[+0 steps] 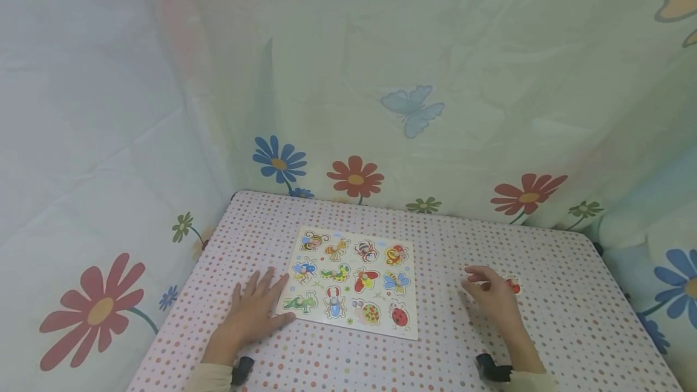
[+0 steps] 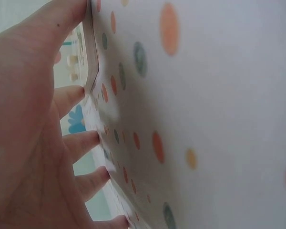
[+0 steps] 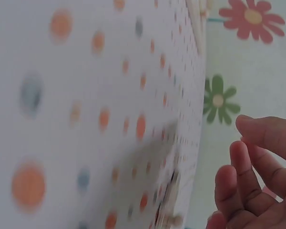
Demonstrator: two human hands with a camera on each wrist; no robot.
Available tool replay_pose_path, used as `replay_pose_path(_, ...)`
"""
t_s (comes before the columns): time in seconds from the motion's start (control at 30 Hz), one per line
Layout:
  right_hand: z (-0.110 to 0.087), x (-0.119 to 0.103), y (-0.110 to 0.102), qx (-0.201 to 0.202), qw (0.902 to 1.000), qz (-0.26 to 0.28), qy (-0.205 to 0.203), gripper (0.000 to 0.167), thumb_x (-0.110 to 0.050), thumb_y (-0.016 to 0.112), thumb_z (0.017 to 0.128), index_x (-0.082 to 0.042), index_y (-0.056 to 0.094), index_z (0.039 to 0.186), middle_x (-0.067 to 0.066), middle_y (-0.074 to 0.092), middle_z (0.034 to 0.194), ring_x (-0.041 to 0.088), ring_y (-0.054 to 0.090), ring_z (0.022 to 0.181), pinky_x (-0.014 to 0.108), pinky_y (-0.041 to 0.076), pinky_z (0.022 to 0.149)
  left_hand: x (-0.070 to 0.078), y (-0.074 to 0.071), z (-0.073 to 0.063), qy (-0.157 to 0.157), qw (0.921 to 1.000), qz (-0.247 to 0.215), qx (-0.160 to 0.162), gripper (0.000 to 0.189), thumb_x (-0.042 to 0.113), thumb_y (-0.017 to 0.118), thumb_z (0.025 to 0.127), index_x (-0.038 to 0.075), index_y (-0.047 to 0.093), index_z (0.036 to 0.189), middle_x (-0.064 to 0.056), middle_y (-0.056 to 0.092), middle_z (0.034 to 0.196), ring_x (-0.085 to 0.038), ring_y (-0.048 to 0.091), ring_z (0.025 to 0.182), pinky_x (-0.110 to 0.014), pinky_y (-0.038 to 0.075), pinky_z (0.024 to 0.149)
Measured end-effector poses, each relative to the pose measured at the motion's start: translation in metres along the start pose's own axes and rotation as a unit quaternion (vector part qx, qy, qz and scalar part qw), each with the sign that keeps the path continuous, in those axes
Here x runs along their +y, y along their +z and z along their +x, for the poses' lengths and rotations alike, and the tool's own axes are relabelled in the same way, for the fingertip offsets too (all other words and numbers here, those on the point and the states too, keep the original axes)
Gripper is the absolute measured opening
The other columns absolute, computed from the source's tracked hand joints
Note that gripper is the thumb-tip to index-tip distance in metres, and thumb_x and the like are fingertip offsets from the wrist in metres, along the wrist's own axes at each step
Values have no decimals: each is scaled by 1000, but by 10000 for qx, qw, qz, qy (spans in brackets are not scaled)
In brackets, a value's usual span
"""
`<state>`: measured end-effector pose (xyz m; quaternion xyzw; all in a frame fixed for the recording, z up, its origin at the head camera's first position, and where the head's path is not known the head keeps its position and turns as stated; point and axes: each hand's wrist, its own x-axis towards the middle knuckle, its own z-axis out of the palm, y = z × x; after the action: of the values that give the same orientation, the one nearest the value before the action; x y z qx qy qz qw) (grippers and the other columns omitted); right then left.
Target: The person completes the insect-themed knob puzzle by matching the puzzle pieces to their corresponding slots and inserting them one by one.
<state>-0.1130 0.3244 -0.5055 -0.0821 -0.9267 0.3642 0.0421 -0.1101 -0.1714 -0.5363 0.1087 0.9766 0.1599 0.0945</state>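
A pale puzzle board (image 1: 353,282) printed with bugs lies on the table, its insect pieces sitting in rows. Small knobs stand up from the pieces. My left hand (image 1: 253,310) rests on the tablecloth with fingers spread, thumb and index finger at the board's left edge (image 2: 91,52). To the right of the board, my right hand (image 1: 492,298) hovers over the cloth, fingers loosely bent and nothing visible between them. Just beyond that hand lies a loose red-and-white piece (image 1: 513,284), partly hidden by it. In the right wrist view, a knobbed piece (image 3: 170,217) shows at the bottom.
A dotted tablecloth (image 1: 348,362) covers the table. Behind it hangs a wall cloth (image 1: 337,107) printed with flowers and a butterfly, meeting the table's far edge. Dark straps (image 1: 492,369) sit at both wrists.
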Motion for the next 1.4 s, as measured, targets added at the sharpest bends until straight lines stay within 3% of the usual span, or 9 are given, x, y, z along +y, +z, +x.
replay_pose_path(0.13,-1,15,-13,202,9988,-136,431,40,-15,65,98,0,54,134,26,60,121,41,57,107,48,54,75,0,0,0,-1,10000,23,-17,89,72,57,86,27,32,159,-11,16,166,-42,8,150,-73,2,112)
replay_pose_path(0.33,1,33,-25,289,9953,-224,891,45,-18,64,98,-1,51,138,29,56,130,49,50,119,64,45,93,0,-1,-1,-19,10000,17,-26,89,71,58,87,27,32,159,-11,16,166,-42,8,150,-73,2,112)
replay_pose_path(0.43,1,40,-31,299,9950,-349,889,43,-19,65,97,0,54,134,30,57,128,49,53,115,59,51,85,0,-1,-1,-28,10000,-28,-42,88,70,59,87,27,32,158,-11,16,166,-42,8,150,-72,2,113)
replay_pose_path(0.6,0,47,-35,319,9936,-495,967,40,-23,67,96,3,61,125,30,59,124,42,61,101,36,52,62,-1,0,-1,-41,10000,-27,-44,89,72,59,86,27,32,159,-11,16,166,-42,7,150,-72,2,113)
replay_pose_path(0.87,10,48,-32,85,9835,-454,1750,45,-29,74,90,4,65,119,31,58,123,44,57,103,47,49,69,-1,-1,-1,2,10000,-17,-21,89,72,58,86,27,32,158,-11,16,166,-42,8,150,-73,2,112)
replay_pose_path(1.17,13,48,-26,223,9829,-844,1623,38,-22,74,90,6,65,114,35,56,122,51,53,109,64,45,87,-1,0,0,52,10000,26,22,88,72,58,87,27,32,158,-11,17,166,-42,8,150,-73,3,113)
replay_pose_path(1.4,18,53,-19,376,9812,-1292,1386,33,-18,74,89,6,65,110,33,60,110,49,56,99,65,44,84,0,0,0,20,10000,-21,2,89,73,57,86,28,31,159,-11,16,166,-42,8,150,-72,2,113)
